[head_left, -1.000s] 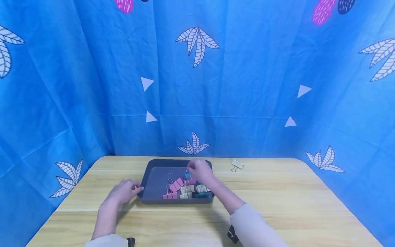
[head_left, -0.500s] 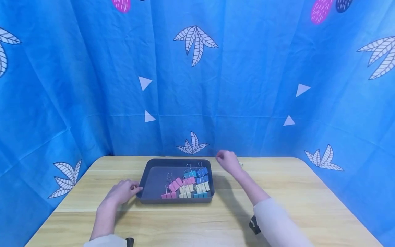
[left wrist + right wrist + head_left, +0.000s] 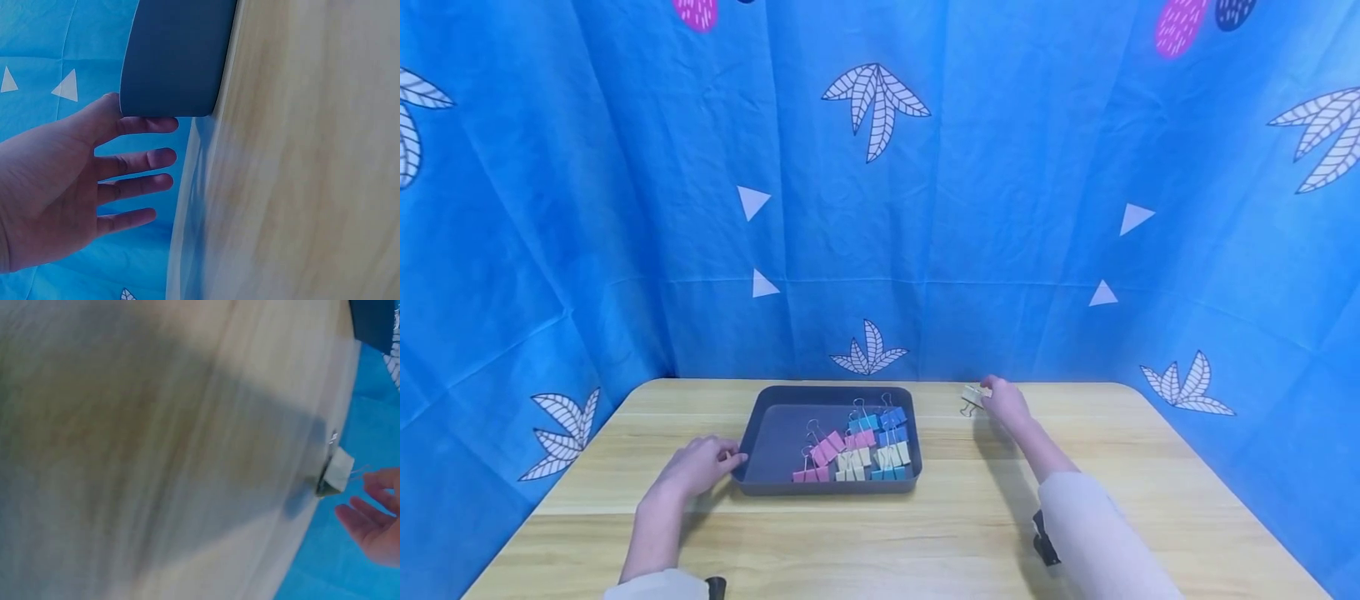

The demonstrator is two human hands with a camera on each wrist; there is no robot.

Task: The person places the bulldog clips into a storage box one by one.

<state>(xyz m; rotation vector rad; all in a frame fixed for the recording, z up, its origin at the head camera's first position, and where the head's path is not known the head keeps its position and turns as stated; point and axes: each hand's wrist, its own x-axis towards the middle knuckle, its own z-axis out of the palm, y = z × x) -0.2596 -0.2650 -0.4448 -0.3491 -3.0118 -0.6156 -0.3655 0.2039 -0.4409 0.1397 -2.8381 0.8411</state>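
A dark grey tray [image 3: 775, 488] holds several binder clips [image 3: 852, 458], pink, cream, teal and blue, grouped toward its right half. My left hand [image 3: 696, 467] pinches the tray's left rim. In the left wrist view, that hand's thumb [image 3: 103, 115] lies at the rim and its index finger runs along the outer wall; the thumb tip is hidden. One cream binder clip [image 3: 973, 395] lies on the table right of the tray. My right hand [image 3: 1006, 404] hovers over it, its relaxed fingers beside the clip's wire handle in the right wrist view, with a small gap.
The light wooden table [image 3: 1112, 492] has its far edge just behind the cream clip. A blue patterned curtain [image 3: 1022, 208] hangs close behind and on both sides. A corner of the tray shows at the top of the right wrist view.
My right hand has let go of a blue clip in the tray, then moved right to the lone cream clip. My left hand has stayed at the tray's rim.
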